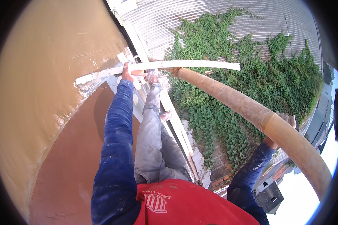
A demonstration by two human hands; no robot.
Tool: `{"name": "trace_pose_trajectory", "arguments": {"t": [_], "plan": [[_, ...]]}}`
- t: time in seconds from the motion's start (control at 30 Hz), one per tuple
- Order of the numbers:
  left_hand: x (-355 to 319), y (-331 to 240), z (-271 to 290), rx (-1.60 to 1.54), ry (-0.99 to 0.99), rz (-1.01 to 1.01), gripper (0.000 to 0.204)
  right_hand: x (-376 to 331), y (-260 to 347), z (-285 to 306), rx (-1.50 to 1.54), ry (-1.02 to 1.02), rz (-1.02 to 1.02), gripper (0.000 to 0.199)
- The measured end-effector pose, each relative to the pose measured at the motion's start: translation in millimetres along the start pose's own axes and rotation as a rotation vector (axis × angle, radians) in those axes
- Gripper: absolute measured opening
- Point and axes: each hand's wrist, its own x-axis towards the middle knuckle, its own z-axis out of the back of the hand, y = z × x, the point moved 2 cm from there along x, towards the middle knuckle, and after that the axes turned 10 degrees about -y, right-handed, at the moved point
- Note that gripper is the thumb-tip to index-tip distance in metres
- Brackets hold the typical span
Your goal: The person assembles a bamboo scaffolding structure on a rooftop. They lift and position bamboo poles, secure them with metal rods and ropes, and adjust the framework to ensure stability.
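My left hand (127, 74) is closed on a long white strip (199, 64), its thumb lying over the strip's face. The strip's left end lies by the wall (64, 41), and its right part crosses over a thick bamboo pole (229, 92). An orange piece (137, 72), perhaps a tool handle, shows just beside my left fingers; how it is held is unclear. Out to the right, my right hand (286, 119) wraps round the bamboo pole from its far side, fingertips showing over the top. The pole partly hides that palm.
I stand on narrow pale planks (176, 125) along the wall, high up. Grey patchy paste (92, 85) edges a reddish-brown wall area (71, 157). Thin ties (174, 71) bind the bamboo. Below lie a corrugated roof (251, 20) and green creeper (229, 93).
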Motion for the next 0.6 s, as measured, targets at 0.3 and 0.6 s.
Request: {"name": "trace_pose_trajectory", "arguments": {"t": [0.3,0.6], "plan": [[-45,1,-26,0.1,-0.016,-0.034,0.041,-56,-4,-111,0.289,0.476,-0.221,0.046],[-44,-5,-28,0.043,-0.094,0.024,0.037,-77,-12,-170,0.195,0.633,-0.22,0.048]]}}
